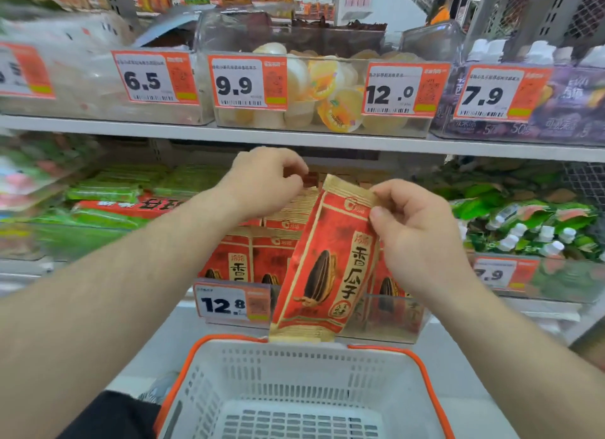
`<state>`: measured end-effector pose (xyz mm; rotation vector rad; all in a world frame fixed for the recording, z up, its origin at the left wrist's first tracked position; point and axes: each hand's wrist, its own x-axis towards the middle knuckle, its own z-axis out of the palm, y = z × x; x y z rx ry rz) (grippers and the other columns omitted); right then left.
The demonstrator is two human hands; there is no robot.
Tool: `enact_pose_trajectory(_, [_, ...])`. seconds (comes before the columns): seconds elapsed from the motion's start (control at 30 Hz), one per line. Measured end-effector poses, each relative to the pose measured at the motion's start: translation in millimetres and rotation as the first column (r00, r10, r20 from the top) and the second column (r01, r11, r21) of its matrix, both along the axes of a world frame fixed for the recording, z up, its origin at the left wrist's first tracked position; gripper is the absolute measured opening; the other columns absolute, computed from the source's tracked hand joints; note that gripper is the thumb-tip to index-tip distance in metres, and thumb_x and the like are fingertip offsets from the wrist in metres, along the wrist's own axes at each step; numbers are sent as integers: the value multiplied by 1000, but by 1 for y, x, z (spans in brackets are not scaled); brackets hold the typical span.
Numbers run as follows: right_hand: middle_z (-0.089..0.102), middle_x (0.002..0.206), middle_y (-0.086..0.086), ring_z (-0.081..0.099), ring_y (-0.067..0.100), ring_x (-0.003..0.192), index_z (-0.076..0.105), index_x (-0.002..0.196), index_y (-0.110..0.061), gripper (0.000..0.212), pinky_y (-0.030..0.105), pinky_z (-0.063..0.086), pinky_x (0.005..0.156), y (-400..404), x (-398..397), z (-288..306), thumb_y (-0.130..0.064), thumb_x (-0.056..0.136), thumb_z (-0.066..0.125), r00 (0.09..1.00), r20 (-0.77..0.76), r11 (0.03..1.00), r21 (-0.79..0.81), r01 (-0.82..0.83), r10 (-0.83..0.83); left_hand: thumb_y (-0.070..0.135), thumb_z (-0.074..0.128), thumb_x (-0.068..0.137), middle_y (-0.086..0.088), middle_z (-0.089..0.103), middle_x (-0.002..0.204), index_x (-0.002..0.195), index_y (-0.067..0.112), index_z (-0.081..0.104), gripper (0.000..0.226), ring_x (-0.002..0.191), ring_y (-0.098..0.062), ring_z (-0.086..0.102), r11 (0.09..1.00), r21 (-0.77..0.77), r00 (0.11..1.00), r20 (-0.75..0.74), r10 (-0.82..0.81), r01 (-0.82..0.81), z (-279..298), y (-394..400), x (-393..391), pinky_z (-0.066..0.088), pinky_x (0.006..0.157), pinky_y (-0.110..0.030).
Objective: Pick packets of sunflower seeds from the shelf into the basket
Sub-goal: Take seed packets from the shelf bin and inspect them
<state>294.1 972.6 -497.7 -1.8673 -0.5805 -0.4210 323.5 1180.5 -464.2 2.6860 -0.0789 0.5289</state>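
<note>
The right hand (415, 239) has its grip pinched on the top corner of a red sunflower seed packet (327, 262), hanging tilted above the white basket (294, 370); the left hand (265, 180), fingers curled, reaches among the shelved packets (248, 258); whether its grip holds anything I cannot tell.

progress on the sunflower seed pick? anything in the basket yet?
Done: nothing visible in the basket so far. In hand: the right hand pinches one red seed packet by its top, hanging above the basket; the left hand reaches among the shelf packets. Left: drop it in, pick more.
</note>
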Motion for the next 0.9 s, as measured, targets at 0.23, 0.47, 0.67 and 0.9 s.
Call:
enact_pose_trajectory(0.23, [63, 79, -25, 59, -2, 84, 62, 82, -36, 36, 28, 49, 83, 8, -17, -21, -3, 94, 58, 995, -46, 985, -142, -96, 90, 23, 58, 90, 4, 69, 79, 81, 28, 66, 13, 71, -9, 62, 794, -602, 964, 252, 81, 90, -26, -16, -103, 49, 64, -21])
enact_pose_trajectory(0.47, [68, 75, -20, 65, 7, 76, 66, 81, -39, 40, 34, 56, 74, 15, -30, -45, -2, 94, 57, 966, -229, 965, -200, -168, 121, 8, 65, 92, -3, 76, 79, 83, 19, 74, 17, 69, -17, 71, 464, -885, 996, -66, -64, -29, -79, -38, -130, 55, 62, -31])
enact_pose_trajectory(0.67, [59, 51, -5, 53, 8, 43, 63, 88, -10, 10, 25, 44, 44, 9, -43, -60, -12, 97, 60, 804, -554, 974, 68, -217, 218, 10, 61, 92, -9, 75, 79, 92, 9, 71, 10, 63, -16, 69, 164, -960, 967, -242, -83, -226, -102, -39, -137, 52, 54, -26])
enact_pose_trajectory(0.9, [58, 48, 0, 50, 11, 40, 57, 68, -2, 37, 23, 42, 43, 10, -43, -84, -20, 100, 55, 786, -591, 973, -8, -232, 182, 23, 61, 95, -10, 76, 86, 97, 7, 72, 19, 70, -19, 71, 186, -915, 909, -387, -152, -358, -123, -37, -147, 57, 61, -31])
